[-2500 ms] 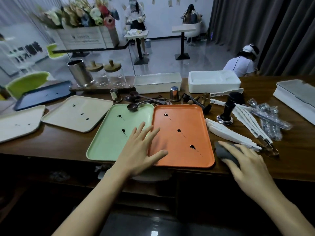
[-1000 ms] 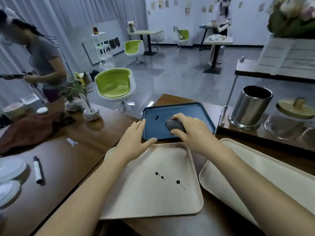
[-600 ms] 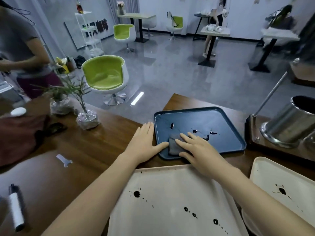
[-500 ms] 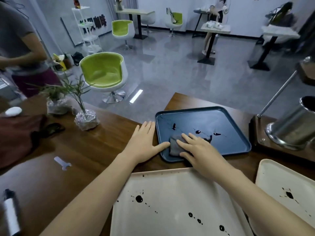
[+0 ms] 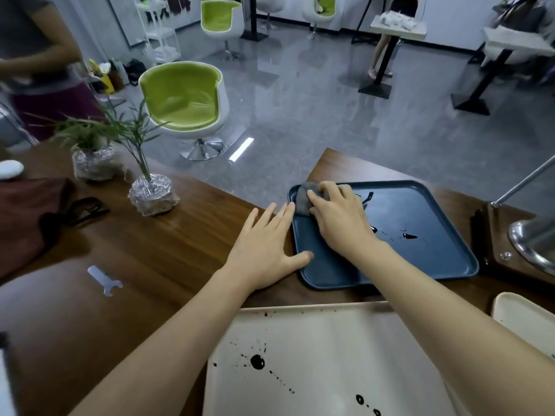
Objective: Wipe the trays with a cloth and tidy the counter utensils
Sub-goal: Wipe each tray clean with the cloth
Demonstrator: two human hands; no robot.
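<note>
A dark blue tray (image 5: pixel 429 259) with black drips lies on the wooden counter (image 5: pixel 168 244). My right hand (image 5: pixel 339 217) presses a grey cloth (image 5: pixel 303 196) into the tray's far left corner, fingers bent over it. My left hand (image 5: pixel 264 244) lies flat on the counter beside the tray, thumb touching its left rim. A cream tray (image 5: pixel 327 358) spotted with black drips sits close to me, partly under my right forearm.
Another cream tray (image 5: pixel 522 319) shows at the right edge. A steel canister (image 5: pixel 534 241) stands on a wooden stand at right. Two foil-wrapped plants (image 5: pixel 153 193), a dark red cloth (image 5: pixel 27 217), black glasses and a small white spanner (image 5: pixel 105 279) lie to the left. A person stands at far left.
My right hand has slid the grey cloth from the tray's near left part up to its far left corner. One drip is smeared. My left hand stays by the rim.
</note>
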